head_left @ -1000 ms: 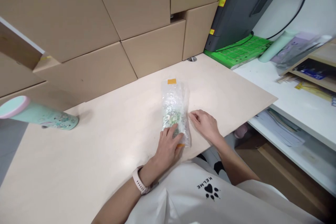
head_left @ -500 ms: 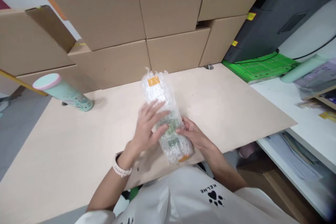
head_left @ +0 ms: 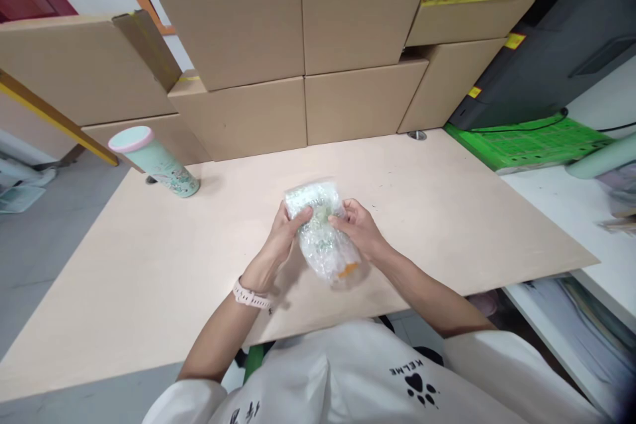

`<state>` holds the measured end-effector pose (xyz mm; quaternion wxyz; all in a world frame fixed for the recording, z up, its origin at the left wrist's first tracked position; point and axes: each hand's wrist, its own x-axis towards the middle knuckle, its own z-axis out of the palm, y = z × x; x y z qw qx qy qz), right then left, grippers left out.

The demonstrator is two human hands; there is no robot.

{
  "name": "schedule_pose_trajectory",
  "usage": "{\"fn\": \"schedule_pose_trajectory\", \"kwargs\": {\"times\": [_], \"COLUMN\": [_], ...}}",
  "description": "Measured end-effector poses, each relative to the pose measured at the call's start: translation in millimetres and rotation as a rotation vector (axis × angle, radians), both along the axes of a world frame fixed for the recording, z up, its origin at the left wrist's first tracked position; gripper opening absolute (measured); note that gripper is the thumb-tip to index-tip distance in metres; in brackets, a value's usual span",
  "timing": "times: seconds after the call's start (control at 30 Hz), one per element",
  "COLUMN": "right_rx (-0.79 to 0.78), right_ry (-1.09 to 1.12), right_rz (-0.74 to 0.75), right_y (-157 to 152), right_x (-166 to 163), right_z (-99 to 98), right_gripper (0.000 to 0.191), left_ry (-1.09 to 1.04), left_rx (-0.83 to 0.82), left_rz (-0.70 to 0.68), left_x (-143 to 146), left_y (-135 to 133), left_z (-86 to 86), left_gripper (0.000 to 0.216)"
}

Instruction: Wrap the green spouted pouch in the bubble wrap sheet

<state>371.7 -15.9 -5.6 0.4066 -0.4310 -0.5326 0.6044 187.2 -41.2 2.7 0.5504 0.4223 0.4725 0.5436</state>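
Observation:
A bubble-wrapped package [head_left: 325, 242] is held between my two hands just above the table, near its front edge. Something pale green shows faintly through the clear wrap, and a piece of orange tape sits at the lower end. My left hand [head_left: 287, 232] grips the package's left side, thumb on top and fingers partly hidden beneath. On the right side, my right hand [head_left: 362, 228] is closed round the wrap, its thumb pressing the upper face. The upper end of the package looks folded over or tilted away from me.
A mint-green tumbler [head_left: 161, 162] with a pink rim stands at the table's back left. Stacked cardboard boxes [head_left: 243, 116] line the back of the wooden table [head_left: 209, 265]. At right are a green plastic crate [head_left: 531, 142], a dark grey case [head_left: 551, 46] and a white shelf [head_left: 541, 202].
My left hand has gone from lying spread over the package to gripping its left side. The package now appears shorter, its upper taped end out of sight. The view has shifted left.

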Motion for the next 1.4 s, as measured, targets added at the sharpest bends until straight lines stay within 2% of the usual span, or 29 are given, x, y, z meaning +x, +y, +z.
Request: {"fn": "schedule_pose_trajectory", "kwargs": {"times": [0.03,0.1,0.17,0.23,0.33,0.4,0.5,0.7,0.8,0.87,0.93,1.0,1.03,1.1,1.2,1.33,1.4], "right_rx": [0.083,0.351,0.659,0.875,0.979,0.974,0.962,0.928,0.891,0.874,0.799,0.624,0.523,0.368,0.309,0.390,0.440], "right_ry": [-0.139,-0.433,-0.661,-0.799,-0.899,-0.908,-0.892,-0.835,-0.764,-0.667,-0.571,-0.541,-0.555,-0.610,-0.657,-0.473,-0.311], "right_rz": [-0.040,-0.070,0.003,0.135,0.290,0.355,0.392,0.383,0.377,0.300,0.099,-0.073,-0.092,-0.009,0.102,0.066,0.030], "right_y": [6.7,19.0,28.7,35.5,42.3,46.0,50.6,54.4,53.7,52.7,52.1,52.4,52.6,52.4,48.6,40.8,39.2], "right_x": [-1.7,-4.1,-7.2,-12.5,-22.7,-27.8,-30.0,-30.5,-33.1,-33.3,-31.1,-27.4,-25.5,-23.3,-24.8,-29.6,-30.9], "right_z": [-2.0,-3.2,-2.6,-3.8,-13.0,-22.5,-35.6,-48.9,-50.0,-47.3,-41.6,-33.6,-29.2,-20.9,-11.0,-0.7,4.4], "right_gripper": [0.049,0.062,0.063,0.055,0.054,0.057,0.059,0.059,0.057,0.054,0.047,0.037,0.035,0.038,0.042,0.065,0.062], "left_ry": [0.033,0.210,0.531,0.908,1.320,1.456,1.547,1.505,1.390,1.267,1.121,0.981,0.934,0.919,0.878,0.608,0.473], "left_rx": [-0.002,0.044,0.150,0.287,0.405,0.378,0.318,0.306,0.293,0.302,0.299,0.217,0.139,0.003,-0.072,0.125,0.229], "left_rz": [0.053,0.175,0.298,0.363,0.267,0.159,0.103,0.115,0.093,0.091,0.222,0.492,0.594,0.523,0.301,0.291,0.322], "left_x": [-0.3,-2.8,-5.6,-6.2,-2.8,-0.2,1.0,3.2,1.8,-4.4,-15.6,-29.4,-36.1,-46.0,-49.1,-41.7,-39.6], "left_y": [5.0,13.0,16.2,14.4,8.0,5.0,4.6,10.7,11.7,9.5,5.5,1.5,0.1,-1.2,-0.8,-0.8,-1.1], "left_z": [-5.3,-13.7,-17.3,-17.1,-18.3,-23.7,-35.2,-46.1,-43.2,-36.7,-27.1,-16.9,-12.7,-7.6,-7.1,-4.8,-1.9], "left_gripper": [0.071,0.072,0.074,0.074,0.068,0.066,0.067,0.070,0.069,0.066,0.059,0.045,0.039,0.039,0.041,0.043,0.043]}}
